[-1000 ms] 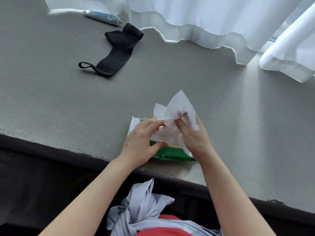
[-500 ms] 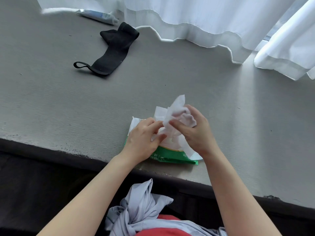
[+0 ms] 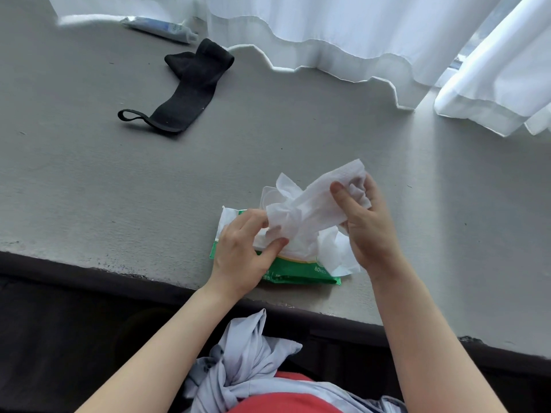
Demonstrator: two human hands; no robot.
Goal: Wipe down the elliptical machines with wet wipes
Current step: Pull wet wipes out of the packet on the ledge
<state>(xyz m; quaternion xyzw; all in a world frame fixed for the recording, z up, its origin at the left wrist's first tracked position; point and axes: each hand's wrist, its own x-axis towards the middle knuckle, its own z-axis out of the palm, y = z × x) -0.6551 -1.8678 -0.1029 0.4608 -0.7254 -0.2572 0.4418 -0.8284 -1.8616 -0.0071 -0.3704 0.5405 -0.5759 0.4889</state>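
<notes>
A green pack of wet wipes (image 3: pixel 298 271) lies flat near the front edge of the grey ledge (image 3: pixel 119 189). A white wet wipe (image 3: pixel 310 204) is stretched above the pack between both hands. My right hand (image 3: pixel 366 222) grips its upper right end, thumb curled over the crumpled sheet. My left hand (image 3: pixel 244 257) pinches the wipe's lower left end between thumb and fingers, right over the pack's opening. More white sheet bunches out of the opening under the wipe. No elliptical machine is in view.
A black strap with a loop (image 3: pixel 185 93) lies on the ledge at the back left, a tube (image 3: pixel 161 26) behind it. White curtains (image 3: pixel 343 34) hang along the back and right. The ledge's dark front edge (image 3: pixel 89 275) runs below my hands.
My right hand has pulled the wipe up and to the right, stretching it out from a crumpled bunch. My left hand stays at the pack and keeps its pinch.
</notes>
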